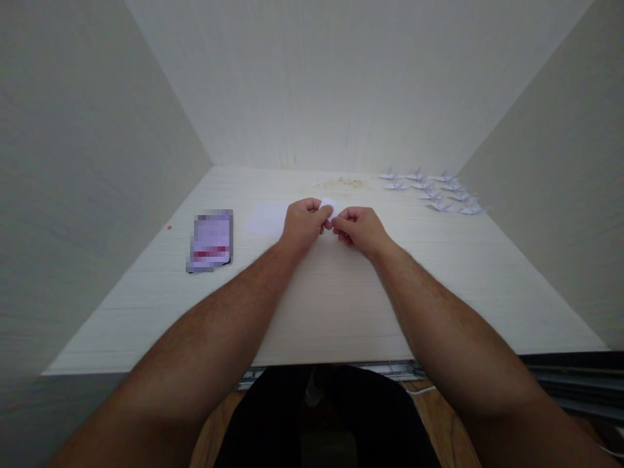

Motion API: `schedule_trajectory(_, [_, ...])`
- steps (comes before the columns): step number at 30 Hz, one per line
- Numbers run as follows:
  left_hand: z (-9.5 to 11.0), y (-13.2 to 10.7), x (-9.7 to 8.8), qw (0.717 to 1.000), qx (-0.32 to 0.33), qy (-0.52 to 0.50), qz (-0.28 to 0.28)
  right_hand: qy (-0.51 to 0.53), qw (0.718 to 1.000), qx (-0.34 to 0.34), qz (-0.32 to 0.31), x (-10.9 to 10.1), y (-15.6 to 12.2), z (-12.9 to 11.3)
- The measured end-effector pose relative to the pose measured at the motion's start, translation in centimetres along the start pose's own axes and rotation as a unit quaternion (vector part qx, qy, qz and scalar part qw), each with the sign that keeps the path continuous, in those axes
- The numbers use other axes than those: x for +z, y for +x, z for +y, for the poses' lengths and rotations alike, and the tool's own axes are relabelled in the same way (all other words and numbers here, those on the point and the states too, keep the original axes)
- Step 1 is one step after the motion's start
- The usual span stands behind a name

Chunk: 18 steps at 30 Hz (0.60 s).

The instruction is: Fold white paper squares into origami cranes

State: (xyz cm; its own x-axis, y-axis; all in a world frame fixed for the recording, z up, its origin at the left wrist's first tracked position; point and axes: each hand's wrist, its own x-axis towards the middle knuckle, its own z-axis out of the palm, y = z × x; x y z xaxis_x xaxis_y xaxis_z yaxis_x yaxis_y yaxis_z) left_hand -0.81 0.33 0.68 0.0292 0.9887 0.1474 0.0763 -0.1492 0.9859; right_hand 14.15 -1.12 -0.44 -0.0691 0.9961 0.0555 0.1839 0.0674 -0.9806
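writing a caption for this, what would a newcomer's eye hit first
Probably the left hand pinching a small white paper near mid-table, the right hand close beside it. Next, the folded paper birds at the table's far right, then the pixelated purple item at left.

The pale tabletop (322, 305) is being enclosed by greyish walls (312, 84). On its left part, a flat purplish item (212, 237) (its details are being hidden by pixelation) is being supported, and a small red speck (169, 227) is being shown farther left. Toward the back, the surface is being dotted by brownish marks (348, 182). Below the front edge, wooden flooring (441, 422) is being crossed by a white cable (422, 391).
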Motion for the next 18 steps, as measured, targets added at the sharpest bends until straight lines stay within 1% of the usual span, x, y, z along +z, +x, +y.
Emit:
schedule_trajectory(2, [-0.09, 0.06, 0.05, 1.000, -0.003, -0.003, 0.008, 0.000, 1.000, -0.006, 0.001, 0.02, 0.02, 0.04])
schedule_trajectory(5, [-0.08, 0.15, 0.03, 1.000, -0.012, -0.012, 0.021, 0.026, 1.000, 0.009, 0.000, 0.08, 0.05, 0.06])
schedule_trajectory(9, [0.46, -0.13, -0.03, 1.000, -0.007, 0.001, 0.022, 0.049, 0.998, 0.023, -0.005, 0.22, -0.05, -0.05])
schedule_trajectory(14, [0.61, -0.39, 0.13, 1.000, 0.005, 0.009, 0.003, 0.019, 0.999, -0.012, 0.025, 0.25, -0.20, -0.22])
schedule_trajectory(16, [0.31, -0.24, 0.17, 1.000, 0.011, -0.008, 0.009, 0.044, 0.999, -0.020, 0.019, 0.23, -0.16, -0.28])
schedule_trajectory(18, [0.01, -0.05, 0.16, 1.000, 0.015, -0.021, 0.008, 0.076, 0.997, -0.014, 0.010, 0.24, -0.12, -0.37])
